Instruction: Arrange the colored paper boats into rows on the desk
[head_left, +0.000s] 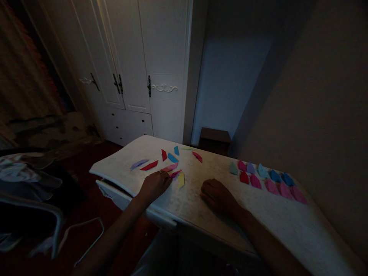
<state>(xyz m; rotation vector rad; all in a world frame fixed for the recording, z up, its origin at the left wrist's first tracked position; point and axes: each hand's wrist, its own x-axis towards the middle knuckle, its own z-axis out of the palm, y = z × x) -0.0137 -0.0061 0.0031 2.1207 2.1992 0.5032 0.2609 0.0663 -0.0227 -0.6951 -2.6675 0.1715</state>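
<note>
My left hand [155, 187] is over the white table, its fingers closed at the end of a magenta folded paper piece [175, 173]. Just beyond that lies a pink folded paper piece [170, 167], and a yellow one [181, 179] is close on the right. Around them are a red strip-like piece [149, 165], a lilac one [139, 164], a blue one [173, 157] and a dark pink one [197, 156]. My right hand [217, 195] rests on the tabletop with its fingers curled in; whether anything is inside them is hidden.
Along the table's [201, 230] right back edge, several folded papers [271, 186] sit in two rows. A drawer [117, 193] protrudes at the front left. Behind are a white wardrobe [166, 50] and a small brown cabinet [215, 135]. A metal-framed chair [59, 218] stands left.
</note>
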